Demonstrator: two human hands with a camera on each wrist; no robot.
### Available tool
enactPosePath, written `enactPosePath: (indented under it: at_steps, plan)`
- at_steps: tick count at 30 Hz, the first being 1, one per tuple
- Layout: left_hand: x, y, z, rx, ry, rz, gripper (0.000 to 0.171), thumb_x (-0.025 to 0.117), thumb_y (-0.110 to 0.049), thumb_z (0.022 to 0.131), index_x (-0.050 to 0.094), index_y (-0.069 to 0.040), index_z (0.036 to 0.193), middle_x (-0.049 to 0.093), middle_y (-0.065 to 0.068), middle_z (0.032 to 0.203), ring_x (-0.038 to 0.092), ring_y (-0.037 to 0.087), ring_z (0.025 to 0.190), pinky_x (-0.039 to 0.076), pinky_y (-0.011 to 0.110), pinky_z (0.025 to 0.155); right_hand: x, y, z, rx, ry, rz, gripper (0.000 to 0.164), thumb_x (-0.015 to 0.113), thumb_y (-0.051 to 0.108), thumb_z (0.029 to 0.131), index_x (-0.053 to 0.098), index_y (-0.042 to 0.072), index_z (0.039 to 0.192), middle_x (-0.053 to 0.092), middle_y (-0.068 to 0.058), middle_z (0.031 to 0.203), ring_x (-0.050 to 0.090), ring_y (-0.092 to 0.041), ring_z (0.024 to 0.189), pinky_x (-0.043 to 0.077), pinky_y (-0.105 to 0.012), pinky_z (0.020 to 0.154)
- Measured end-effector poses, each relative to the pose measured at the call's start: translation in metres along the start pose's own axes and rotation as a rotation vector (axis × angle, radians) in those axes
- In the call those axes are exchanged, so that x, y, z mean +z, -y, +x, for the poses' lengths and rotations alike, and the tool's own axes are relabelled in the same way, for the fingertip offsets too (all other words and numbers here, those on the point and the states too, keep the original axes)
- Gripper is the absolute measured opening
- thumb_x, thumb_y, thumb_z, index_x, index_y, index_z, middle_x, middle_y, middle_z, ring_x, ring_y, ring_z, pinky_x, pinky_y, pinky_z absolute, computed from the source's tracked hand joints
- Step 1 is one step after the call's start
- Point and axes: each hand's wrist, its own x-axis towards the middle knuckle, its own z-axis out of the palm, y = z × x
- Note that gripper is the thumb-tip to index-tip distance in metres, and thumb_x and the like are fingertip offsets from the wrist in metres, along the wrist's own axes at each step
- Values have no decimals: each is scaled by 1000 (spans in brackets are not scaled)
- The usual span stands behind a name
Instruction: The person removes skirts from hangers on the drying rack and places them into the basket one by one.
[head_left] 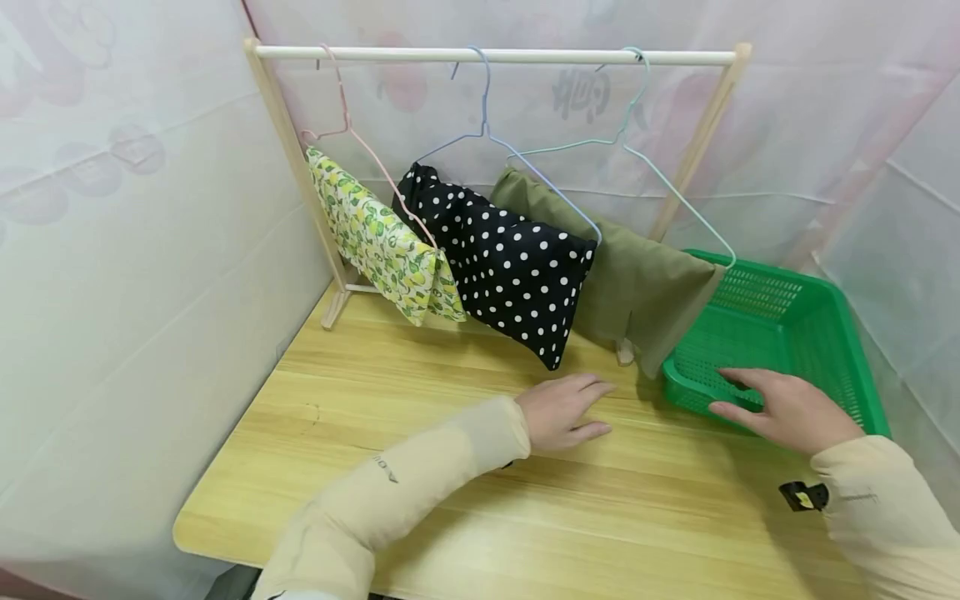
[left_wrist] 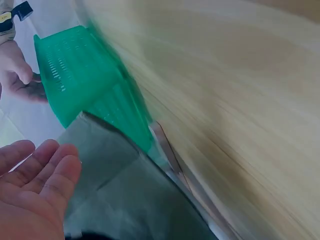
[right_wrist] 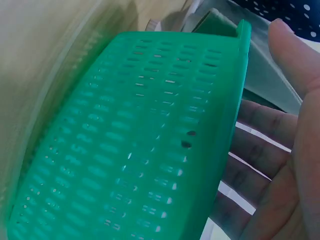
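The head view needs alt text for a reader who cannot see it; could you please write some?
A person's left hand is over a wooden table, their right hand at the near side of a green basket. Behind, a rack holds a lemon-print cloth, a black polka-dot cloth and an olive cloth on hangers.

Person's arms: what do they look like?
The left sleeve is long and cream with small dark forearm lettering; the right sleeve matches, its print fainter. A black device with a yellow label sits at its cuff. No gloves are worn.
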Motion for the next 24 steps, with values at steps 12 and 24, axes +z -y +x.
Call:
enactPosePath:
  at_steps: [12, 24]
  plan:
    - [13, -21, 60, -105, 72, -141, 66, 44, -53, 98, 30, -17, 151, 38, -6, 147, 40, 3, 130, 28, 15, 106, 7, -10, -9, 32, 4, -11, 54, 68, 46, 87, 68, -2, 112, 68, -24, 103, 66, -40, 88, 50, -58, 72]
    - [18, -25, 98, -254, 79, -153, 70, 43, -57, 96, 26, -20, 152, 36, -5, 142, 48, 2, 115, 40, 15, 95, 14, -7, -4, -23, -66, 3, 47, 69, 40, 88, 70, -3, 107, 70, -21, 98, 67, -36, 81, 52, -55, 69]
